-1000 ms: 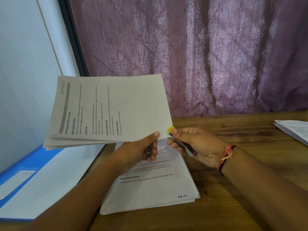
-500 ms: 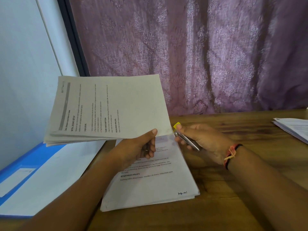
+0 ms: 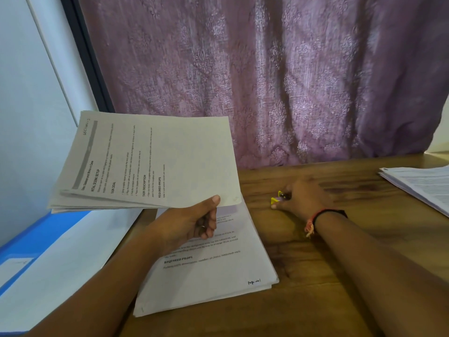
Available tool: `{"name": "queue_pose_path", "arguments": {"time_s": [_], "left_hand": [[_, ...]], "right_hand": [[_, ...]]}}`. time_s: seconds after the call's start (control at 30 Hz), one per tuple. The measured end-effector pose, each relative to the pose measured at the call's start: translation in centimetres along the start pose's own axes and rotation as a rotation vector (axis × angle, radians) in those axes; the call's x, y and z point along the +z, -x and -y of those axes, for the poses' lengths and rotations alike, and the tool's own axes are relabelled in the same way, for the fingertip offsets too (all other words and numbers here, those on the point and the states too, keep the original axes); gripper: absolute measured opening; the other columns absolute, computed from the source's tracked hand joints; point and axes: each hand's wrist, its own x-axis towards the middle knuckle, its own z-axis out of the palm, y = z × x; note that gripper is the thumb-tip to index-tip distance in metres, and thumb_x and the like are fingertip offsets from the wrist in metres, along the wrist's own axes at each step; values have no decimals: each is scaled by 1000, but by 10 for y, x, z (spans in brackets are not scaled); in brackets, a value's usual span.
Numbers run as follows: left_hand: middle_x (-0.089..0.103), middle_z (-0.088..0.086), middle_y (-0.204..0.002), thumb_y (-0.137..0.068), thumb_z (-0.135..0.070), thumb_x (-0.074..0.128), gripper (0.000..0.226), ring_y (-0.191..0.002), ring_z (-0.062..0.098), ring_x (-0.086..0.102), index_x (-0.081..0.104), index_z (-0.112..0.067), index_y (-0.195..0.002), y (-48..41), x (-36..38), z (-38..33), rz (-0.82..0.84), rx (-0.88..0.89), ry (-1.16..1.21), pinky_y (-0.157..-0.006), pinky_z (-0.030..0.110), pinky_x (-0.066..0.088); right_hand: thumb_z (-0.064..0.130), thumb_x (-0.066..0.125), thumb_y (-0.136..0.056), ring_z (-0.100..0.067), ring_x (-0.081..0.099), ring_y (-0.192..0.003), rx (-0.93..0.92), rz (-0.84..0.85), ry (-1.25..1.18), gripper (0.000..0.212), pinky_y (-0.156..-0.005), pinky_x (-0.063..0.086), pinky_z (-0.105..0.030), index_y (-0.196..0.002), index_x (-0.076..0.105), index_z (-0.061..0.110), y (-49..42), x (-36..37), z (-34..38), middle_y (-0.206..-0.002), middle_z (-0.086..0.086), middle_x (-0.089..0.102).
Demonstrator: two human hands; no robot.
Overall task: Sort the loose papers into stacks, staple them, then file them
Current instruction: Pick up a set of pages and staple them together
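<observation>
The left hand (image 3: pixel 192 226) pinches the white printed paper sheaf (image 3: pixel 150 161) by its near right corner, seemingly ready for the yellow-tipped stapler (image 3: pixel 277 199) the right hand (image 3: pixel 302 199) holds on the wooden tabletop (image 3: pixel 359 190).

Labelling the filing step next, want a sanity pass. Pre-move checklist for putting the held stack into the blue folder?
1. Left hand grips the held stack, thumb on top at the near corner: ok.
2. Staple in that corner: cannot tell, only a faint mark shows.
3. Sheet edges squared: not ok, the left edges fan out.
4. Right hand free: not ok, it grips the stapler low at the table.
5. Blue folder ready to take papers: cannot tell, a white sheet covers most of it.
</observation>
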Motion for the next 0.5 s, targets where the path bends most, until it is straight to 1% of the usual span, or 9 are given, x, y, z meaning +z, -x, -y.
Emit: {"name": "queue_pose_path", "arguments": {"time_s": [0.13,0.2,0.23,0.27,0.3,0.33,0.37,0.43,0.5], "left_hand": [[62,11,-69,-95,-35,64,34,-59,19,58,63,-8,-74,2,0,-1,50,-25,-34,-57,26,52],[62,11,-71,-95,-36,64,34,-61,19,58,63,-9,-75,3,0,-3,76,-27,-56,-60,27,53],[62,11,-72,-95,-36,64,34,-62,20,59,64,-9,-75,4,0,-3,94,-27,-71,-62,28,54],[63,12,-72,-94,-37,65,34,-63,21,59,65,-9,-75,5,0,-5,119,-22,-93,-63,29,54],[63,12,-73,-95,-37,65,34,-64,22,60,65,-9,-76,7,0,-6,147,-14,-124,-64,30,54],[63,13,-73,-95,-37,65,34,-64,23,60,64,-8,-76,8,0,-7,177,-5,-159,-64,30,54],[63,13,-73,-95,-36,65,33,-64,23,61,64,-8,-77,9,0,-9,205,-3,-196,-63,30,54],[64,12,-73,-95,-37,65,33,-64,23,62,65,-9,-77,12,0,-13,252,-24,-267,-63,29,54],[67,12,-74,-94,-37,67,32,-67,24,64,66,-7,-81,15,1,-15,276,-39,-351,-64,29,55]], "right_hand": [[63,76,-73,-15,64,-77,22,41,22,52,-74,56,-35,-94,75,16,0,-1,0,-85,-1,71],[66,70,-77,-16,66,-82,10,-14,-16,62,-78,56,-34,-105,73,11,4,-4,7,-96,-5,73],[66,65,-82,-15,67,-85,-5,-55,-120,65,-79,56,-31,-113,70,9,8,-8,13,-104,-6,72],[64,60,-86,-11,67,-88,-15,-98,-285,65,-75,54,-23,-121,67,9,12,-12,20,-110,-5,71],[62,56,-90,-6,65,-91,-10,-119,-497,63,-70,52,-16,-125,64,12,17,-16,29,-114,-3,69],[62,52,-91,-4,63,-95,1,-94,-733,60,-66,50,-13,-129,62,17,21,-20,39,-119,2,66],[64,50,-91,-6,63,-101,9,-24,-966,58,-71,52,-17,-131,60,23,24,-24,48,-125,6,65],[60,47,-94,-17,67,-110,-30,118,-1319,51,-86,57,-35,-127,63,25,27,-27,58,-126,3,68],[44,52,-99,-24,67,-113,-70,146,-1473,38,-94,55,-45,-125,66,20,28,-29,61,-121,-2,71]]}}
